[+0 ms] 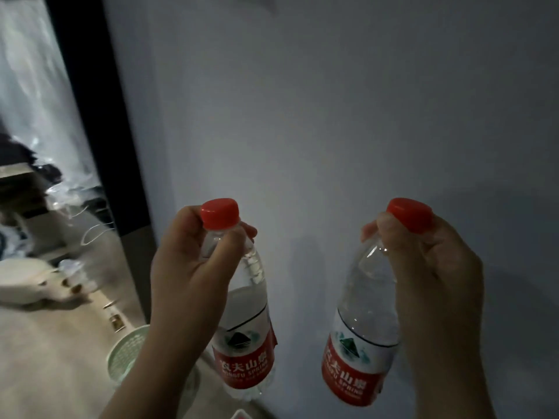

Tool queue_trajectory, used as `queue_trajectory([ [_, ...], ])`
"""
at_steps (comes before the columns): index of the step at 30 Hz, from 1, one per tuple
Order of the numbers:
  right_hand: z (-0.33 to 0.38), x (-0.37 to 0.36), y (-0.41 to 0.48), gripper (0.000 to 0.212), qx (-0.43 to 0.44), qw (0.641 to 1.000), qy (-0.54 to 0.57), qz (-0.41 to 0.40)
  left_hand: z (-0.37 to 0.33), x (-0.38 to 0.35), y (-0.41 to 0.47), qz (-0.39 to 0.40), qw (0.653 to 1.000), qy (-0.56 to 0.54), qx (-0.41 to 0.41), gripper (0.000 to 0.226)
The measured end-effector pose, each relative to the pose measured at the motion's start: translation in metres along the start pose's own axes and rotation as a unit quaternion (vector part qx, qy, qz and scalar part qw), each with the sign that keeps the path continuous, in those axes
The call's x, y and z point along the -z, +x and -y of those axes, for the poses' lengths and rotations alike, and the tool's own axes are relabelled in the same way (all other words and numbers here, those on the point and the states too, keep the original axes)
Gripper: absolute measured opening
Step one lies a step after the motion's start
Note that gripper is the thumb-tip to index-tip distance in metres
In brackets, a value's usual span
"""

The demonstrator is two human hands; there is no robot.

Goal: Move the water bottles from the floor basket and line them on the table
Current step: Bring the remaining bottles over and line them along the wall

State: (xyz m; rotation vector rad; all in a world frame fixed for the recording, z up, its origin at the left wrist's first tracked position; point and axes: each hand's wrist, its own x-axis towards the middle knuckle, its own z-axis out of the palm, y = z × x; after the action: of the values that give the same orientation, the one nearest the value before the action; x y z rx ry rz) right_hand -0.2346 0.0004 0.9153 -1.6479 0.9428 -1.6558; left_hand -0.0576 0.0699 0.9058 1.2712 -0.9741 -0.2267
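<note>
Right hand grips right bottle neck; left hand, left bottle.

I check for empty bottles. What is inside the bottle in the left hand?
Clear liquid shows in the bottle, which the left hand grips at the neck. The red label covers the lower part; fingers cover the neck.

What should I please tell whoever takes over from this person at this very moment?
Left hand grips a water bottle by the neck, under its red cap.
Right hand grips a second bottle the same way.
Both bottles hang in the air before a pale wall. The green basket sits on the floor, lower left.
Done: two bottles picked up.
To do: set them in line on the table, which is out of view.
</note>
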Motion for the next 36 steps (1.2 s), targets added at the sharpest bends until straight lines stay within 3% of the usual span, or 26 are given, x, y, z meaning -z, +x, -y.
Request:
queue_trajectory([
  [6, 0.008, -0.082, -0.016, 0.041, 0.007, 0.994, 0.037, 0.102, 0.013, 0.077, 0.004, -0.095, 0.994, 0.042, 0.032, 0.014],
  [17, 0.047, -0.313, -0.104, 0.042, 0.021, 0.963, 0.113, 0.242, 0.053, 0.301, 0.033, -0.222, 0.964, 0.136, 0.046, 0.019],
  [25, 0.093, -0.475, -0.166, 0.038, 0.008, 0.938, 0.179, 0.298, 0.079, 0.460, 0.068, -0.264, 0.945, 0.186, 0.046, 0.036],
  [33, 0.103, -0.626, -0.184, 0.037, 0.007, 0.916, 0.214, 0.340, 0.130, 0.568, 0.133, -0.305, 0.935, 0.173, 0.055, 0.036],
  [36, 0.097, -0.691, -0.183, 0.038, 0.000, 0.908, 0.231, 0.350, 0.157, 0.606, 0.178, -0.303, 0.936, 0.173, 0.050, 0.025],
])
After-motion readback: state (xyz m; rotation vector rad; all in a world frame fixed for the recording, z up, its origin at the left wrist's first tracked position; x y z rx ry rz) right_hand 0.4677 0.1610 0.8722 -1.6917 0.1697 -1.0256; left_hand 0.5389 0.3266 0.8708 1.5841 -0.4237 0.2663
